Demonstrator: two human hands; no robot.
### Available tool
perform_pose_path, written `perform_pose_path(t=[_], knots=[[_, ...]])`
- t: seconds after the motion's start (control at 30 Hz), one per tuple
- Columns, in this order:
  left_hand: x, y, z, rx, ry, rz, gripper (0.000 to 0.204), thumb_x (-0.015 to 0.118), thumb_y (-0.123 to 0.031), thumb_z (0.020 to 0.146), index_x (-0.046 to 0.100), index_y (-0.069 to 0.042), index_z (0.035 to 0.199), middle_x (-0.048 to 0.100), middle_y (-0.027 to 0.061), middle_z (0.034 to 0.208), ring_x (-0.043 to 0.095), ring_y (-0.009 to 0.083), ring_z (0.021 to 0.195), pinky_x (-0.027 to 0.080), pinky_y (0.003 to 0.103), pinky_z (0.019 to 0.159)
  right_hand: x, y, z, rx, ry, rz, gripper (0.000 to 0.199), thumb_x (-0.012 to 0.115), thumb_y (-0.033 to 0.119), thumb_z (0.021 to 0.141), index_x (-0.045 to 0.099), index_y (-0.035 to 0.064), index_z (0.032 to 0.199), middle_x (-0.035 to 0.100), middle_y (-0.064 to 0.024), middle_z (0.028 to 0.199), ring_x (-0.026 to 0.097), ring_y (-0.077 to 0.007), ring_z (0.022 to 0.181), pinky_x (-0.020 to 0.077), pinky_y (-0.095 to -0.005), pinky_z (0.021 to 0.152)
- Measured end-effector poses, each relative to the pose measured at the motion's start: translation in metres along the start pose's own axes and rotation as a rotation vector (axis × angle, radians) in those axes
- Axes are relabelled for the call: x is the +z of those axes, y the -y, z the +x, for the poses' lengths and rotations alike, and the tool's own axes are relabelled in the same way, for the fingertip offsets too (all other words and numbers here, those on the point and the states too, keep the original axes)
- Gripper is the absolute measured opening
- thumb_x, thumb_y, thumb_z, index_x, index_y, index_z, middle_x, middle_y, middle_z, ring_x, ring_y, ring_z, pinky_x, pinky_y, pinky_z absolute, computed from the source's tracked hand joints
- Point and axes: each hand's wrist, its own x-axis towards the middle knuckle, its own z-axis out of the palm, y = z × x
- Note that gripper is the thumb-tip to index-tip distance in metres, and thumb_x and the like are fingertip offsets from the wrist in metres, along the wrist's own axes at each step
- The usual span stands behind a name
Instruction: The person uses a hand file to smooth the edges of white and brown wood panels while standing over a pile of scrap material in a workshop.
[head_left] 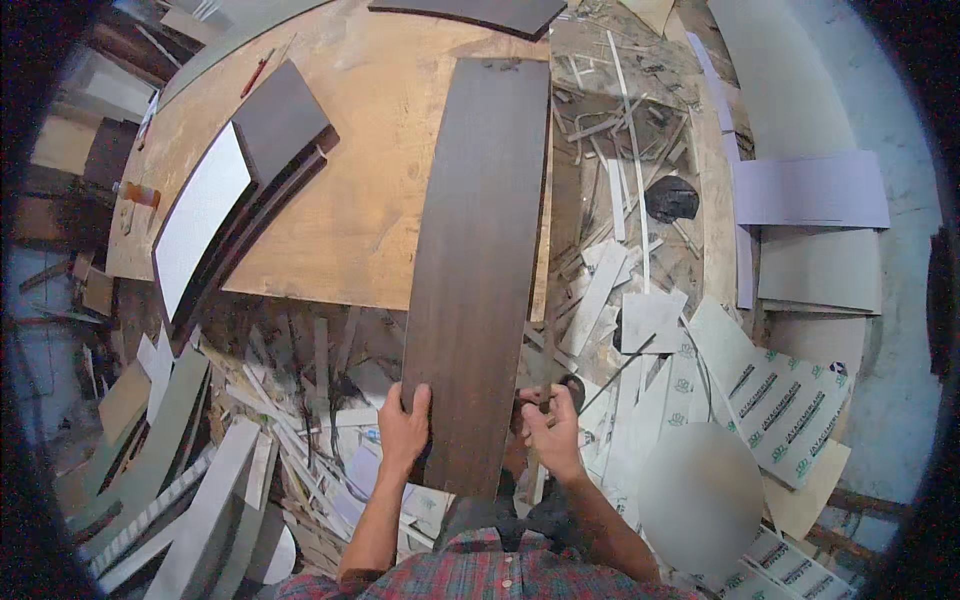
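A long dark brown wood-grain board lies lengthwise before me. Its far part rests on the plywood tabletop and its near end juts over the edge toward my body. My left hand is closed on the board's left edge near that end, thumb on top. Beside the right edge, my right hand is closed in a pinch on a thin dark strip. A dark round thing shows just behind those fingers; its kind is hard to make out.
On the tabletop's left lie stacked dark boards with a white panel, a red pen-like tool and a small orange bottle. Another dark board lies at the far edge. Offcuts and sheets litter the floor.
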Motion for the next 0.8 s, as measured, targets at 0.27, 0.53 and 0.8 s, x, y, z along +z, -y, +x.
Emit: perform_pose_path(t=[0.27,0.53,0.8], knots=[[-0.034,-0.005,0.027,0.041,0.044,0.123,0.041,0.063,-0.036,0.101,0.068,0.005,0.107,0.073,0.0245,0.096,0.071,0.0395,0.088,0.053,0.042,0.079,0.024,0.011,0.017,0.003,0.164,0.062,0.037,0.074,0.011,0.094,0.055,0.0044,0.125,0.068,-0.0059,0.104,0.063,-0.0105,0.08,0.0514,-0.0267,0.069],[-0.062,0.012,0.086,0.142,-0.014,0.261,0.041,0.061,-0.038,0.101,0.066,0.002,0.1,0.065,0.0269,0.082,0.066,0.0458,0.08,0.051,0.046,0.074,-0.013,0.028,0.054,-0.223,0.296,-0.321,0.052,0.075,0.024,0.092,0.061,0.0072,0.14,0.071,-0.0194,0.113,0.07,-0.0256,0.088,0.056,-0.0353,0.079],[-0.069,-0.048,0.124,0.291,-0.255,0.505,0.045,0.068,-0.031,0.094,0.061,-0.001,0.127,0.062,0.0255,0.125,0.06,0.0438,0.111,0.048,0.049,0.095,-0.139,0.154,0.156,-0.389,0.279,-0.715,0.054,0.068,0.008,0.09,0.058,0.003,0.143,0.068,-0.0157,0.102,0.066,-0.0284,0.09,0.0522,-0.0368,0.085]])
